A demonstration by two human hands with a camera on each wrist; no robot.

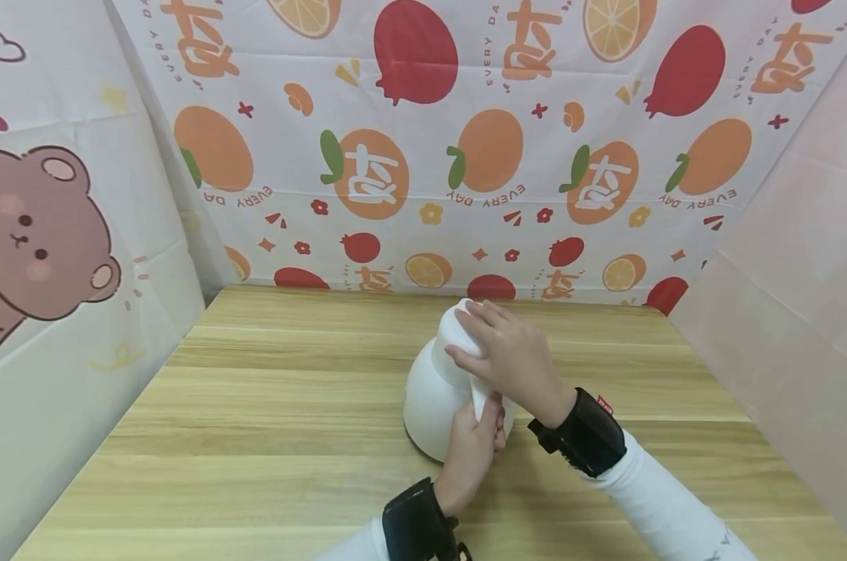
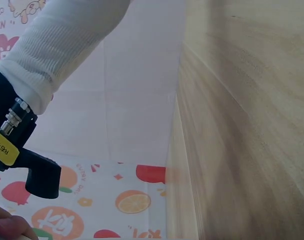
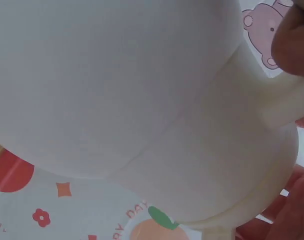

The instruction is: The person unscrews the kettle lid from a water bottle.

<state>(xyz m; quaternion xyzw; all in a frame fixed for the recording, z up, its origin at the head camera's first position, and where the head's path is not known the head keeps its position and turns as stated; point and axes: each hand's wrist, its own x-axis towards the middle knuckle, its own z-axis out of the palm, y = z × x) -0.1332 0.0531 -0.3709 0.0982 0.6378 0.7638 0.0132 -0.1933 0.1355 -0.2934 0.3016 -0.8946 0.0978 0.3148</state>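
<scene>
Starting on the left, we've got a bear [image 1: 40, 234] printed on the side sheet, then bare table [image 1: 206, 421] until we hit the white jug [image 1: 430, 405], a bit right of centre. It looks to be standing on its base, though we can't see the far edge of that.

Next along, our left hand [image 1: 468, 452] has its fingers curled round the handle [image 1: 479, 396]. The handle faces us, so grabbing it low from the front makes sense, probably to keep the jug from turning. Furthest right, our right hand [image 1: 514, 358] is bent over the top with thumb and fingers apart, gripping it. We'd guess that's for a firm hold up there while the handle side is braced. Whether the top is loose, we can't tell.

As for where the jug sits: it's just beyond the left hand, and under and left of the right one, touching both. The right wrist view has its pale wall filling most of the shot.
</scene>
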